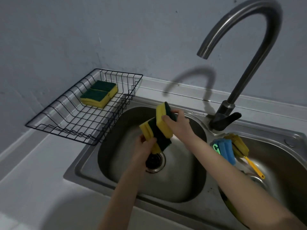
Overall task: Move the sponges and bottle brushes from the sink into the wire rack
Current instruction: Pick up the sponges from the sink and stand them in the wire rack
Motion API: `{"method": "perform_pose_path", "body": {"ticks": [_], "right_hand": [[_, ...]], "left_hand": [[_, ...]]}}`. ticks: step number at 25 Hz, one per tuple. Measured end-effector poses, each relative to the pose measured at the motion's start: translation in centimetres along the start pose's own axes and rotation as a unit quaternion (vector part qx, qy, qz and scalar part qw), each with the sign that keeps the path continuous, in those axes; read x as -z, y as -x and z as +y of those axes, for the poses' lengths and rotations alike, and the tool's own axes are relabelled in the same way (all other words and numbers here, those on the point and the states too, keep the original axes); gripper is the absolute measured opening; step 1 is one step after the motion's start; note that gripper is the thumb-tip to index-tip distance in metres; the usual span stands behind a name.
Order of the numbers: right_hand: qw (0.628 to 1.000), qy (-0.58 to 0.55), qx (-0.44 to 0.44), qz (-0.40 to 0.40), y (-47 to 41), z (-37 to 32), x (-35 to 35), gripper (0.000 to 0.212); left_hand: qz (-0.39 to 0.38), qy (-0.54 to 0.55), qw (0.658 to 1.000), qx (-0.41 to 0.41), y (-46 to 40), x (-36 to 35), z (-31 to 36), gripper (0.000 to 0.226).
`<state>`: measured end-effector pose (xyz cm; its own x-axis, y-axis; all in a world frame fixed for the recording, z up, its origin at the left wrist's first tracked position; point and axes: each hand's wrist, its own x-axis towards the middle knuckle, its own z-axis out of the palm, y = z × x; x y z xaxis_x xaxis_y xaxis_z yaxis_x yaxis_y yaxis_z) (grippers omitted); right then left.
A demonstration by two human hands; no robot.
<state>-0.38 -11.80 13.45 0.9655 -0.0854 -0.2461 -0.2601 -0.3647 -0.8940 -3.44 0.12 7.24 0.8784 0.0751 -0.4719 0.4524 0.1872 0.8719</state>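
Over the left sink basin [126,163], my left hand [146,145] grips one yellow-and-green sponge [157,140]. My right hand [179,122] grips a second yellow-and-green sponge [163,120] just above it, and the two sponges touch. The black wire rack [66,123] sits on the counter to the left with two more yellow-and-green sponges [99,93] lying side by side at its back. In the right basin [274,156] lie a blue bottle brush [226,151] and a yellow bottle brush [240,146] with a yellow handle.
A tall curved steel faucet [245,63] rises behind the divider between the basins, its spout above the left basin. The drain strainer [157,161] lies under my left hand. Grey counter [33,180] stretches left and front; a grey wall stands behind.
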Motion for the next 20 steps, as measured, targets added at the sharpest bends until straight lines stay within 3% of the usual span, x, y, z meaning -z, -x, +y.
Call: {"method": "perform_pose_path", "body": {"ticks": [6, 10, 20], "right_hand": [[0.995, -0.023, 0.091, 0.044, 0.2, -4.7, -1.0, 0.044], [0.989, -0.02, 0.143, 0.012, 0.8, -7.8, -3.6, 0.045], [0.978, 0.044, 0.202, -0.017, -2.8, -12.4, -13.2, 0.051]], "left_hand": [[0.039, -0.052, 0.991, -0.115, 2.1, 3.3, 5.6, 0.04], [0.067, -0.053, 0.979, -0.188, 2.5, 6.7, 8.4, 0.04], [0.128, -0.042, 0.976, -0.169, -1.0, 16.6, 11.4, 0.038]]}}
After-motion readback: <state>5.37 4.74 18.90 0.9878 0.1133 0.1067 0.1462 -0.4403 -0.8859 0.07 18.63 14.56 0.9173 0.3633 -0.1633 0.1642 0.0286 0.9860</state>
